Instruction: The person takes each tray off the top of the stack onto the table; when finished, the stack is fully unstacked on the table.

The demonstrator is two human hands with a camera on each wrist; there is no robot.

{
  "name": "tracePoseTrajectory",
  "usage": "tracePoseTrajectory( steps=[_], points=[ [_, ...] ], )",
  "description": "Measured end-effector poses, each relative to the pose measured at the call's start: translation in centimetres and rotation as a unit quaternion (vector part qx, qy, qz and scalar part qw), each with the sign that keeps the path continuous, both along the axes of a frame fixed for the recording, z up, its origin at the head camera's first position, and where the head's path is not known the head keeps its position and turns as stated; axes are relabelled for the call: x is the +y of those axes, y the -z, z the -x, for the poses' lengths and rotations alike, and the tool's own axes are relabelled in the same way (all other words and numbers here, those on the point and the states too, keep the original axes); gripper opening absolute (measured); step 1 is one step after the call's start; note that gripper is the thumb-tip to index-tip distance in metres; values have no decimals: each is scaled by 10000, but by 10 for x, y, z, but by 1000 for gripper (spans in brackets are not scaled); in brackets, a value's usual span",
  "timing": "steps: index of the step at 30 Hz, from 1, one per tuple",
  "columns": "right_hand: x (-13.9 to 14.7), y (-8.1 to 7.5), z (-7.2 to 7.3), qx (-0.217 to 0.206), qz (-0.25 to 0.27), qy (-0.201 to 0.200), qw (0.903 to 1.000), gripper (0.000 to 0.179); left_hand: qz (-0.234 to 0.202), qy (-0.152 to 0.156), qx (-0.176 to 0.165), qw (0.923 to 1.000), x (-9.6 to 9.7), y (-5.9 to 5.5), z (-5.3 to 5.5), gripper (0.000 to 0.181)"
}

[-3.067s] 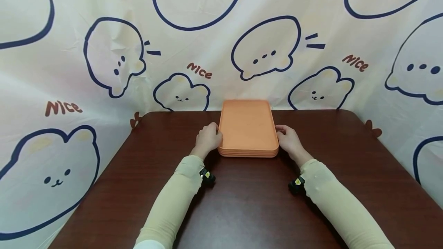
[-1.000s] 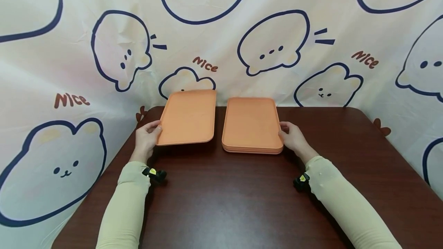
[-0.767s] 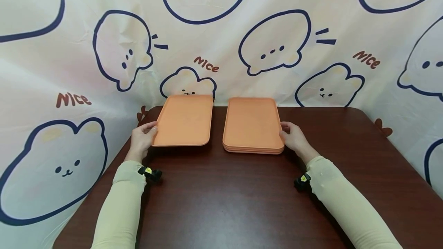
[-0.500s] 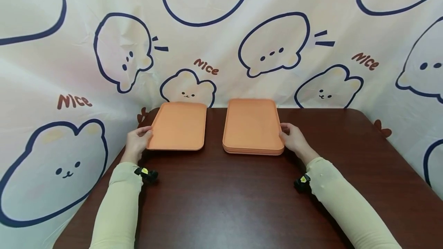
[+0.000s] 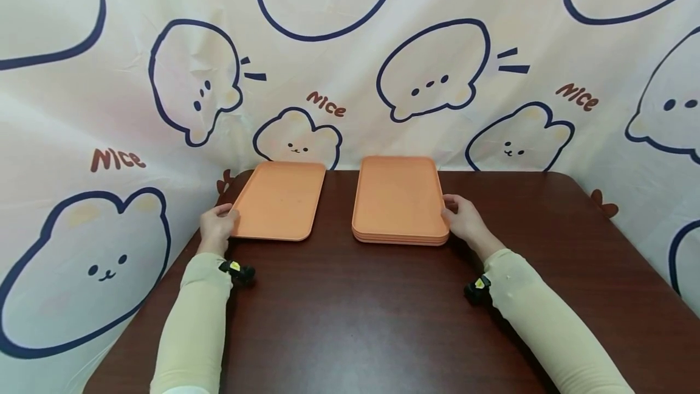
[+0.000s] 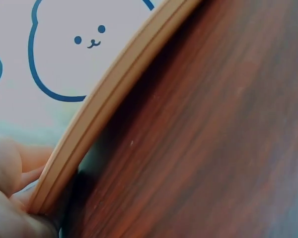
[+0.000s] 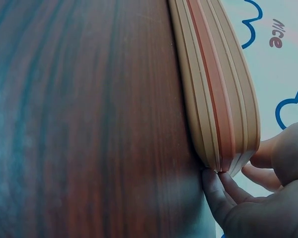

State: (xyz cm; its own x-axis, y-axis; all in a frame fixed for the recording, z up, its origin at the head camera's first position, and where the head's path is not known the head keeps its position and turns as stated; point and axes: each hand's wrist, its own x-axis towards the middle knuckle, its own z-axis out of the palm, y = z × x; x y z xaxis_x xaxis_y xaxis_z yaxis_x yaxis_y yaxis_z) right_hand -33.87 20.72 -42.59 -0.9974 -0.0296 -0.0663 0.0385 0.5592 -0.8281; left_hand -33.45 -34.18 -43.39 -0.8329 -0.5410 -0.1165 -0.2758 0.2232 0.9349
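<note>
A single orange rectangular tray (image 5: 277, 200) lies low over the back left of the table, tilted slightly in its heading. My left hand (image 5: 217, 224) pinches its left edge; in the left wrist view the fingers (image 6: 34, 157) meet the tray's rim (image 6: 97, 99), with dark shadow under it. To the right, a stack of matching orange trays (image 5: 400, 199) rests on the table. My right hand (image 5: 463, 219) holds the stack's right side, its fingers (image 7: 216, 194) at the lower layers of the stack (image 7: 219, 94) and the thumb nearer the top rim.
A dark brown wooden table (image 5: 350, 315) spreads under both arms. Behind it and on both sides hangs a pale cloth (image 5: 350, 78) printed with cartoon bears. A narrow strip of table separates the single tray from the stack.
My left hand has lifted the top tray off the stack, carried it left and lowered it to the table, turning it slightly. My right hand has stayed at the stack.
</note>
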Motion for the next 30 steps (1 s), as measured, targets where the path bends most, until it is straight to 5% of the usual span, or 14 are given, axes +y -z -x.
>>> tracePoseTrajectory(
  steps=[7,21,26,30],
  points=[
    [2,0,0,-9,-31,-17,10000,53,-205,-326,71,9992,7,2,4,47],
    [6,-4,-1,-108,52,-31,9999,54,390,-440,474,9971,11,2,0,41],
    [11,-7,-4,-74,204,-86,9997,53,233,-177,652,9974,22,-8,-2,41],
    [13,-9,-6,-113,381,-83,9992,51,-50,447,734,9963,42,-14,0,43]
  ],
)
